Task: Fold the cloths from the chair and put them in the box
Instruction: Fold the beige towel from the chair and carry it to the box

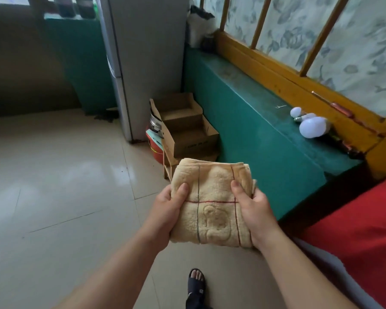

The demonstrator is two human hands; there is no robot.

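Note:
A folded tan towel with thin red and grey stripes is held flat in the air in front of me. My left hand grips its left edge, thumb on top. My right hand grips its right edge the same way. An open cardboard box stands on the floor beyond the towel, beside the green ledge, and looks empty inside. The chair is out of view.
A grey fridge stands behind the box. A red pot with a metal lid sits left of the box. White light bulbs lie on the green ledge. Red fabric is at right. Tiled floor spreads left.

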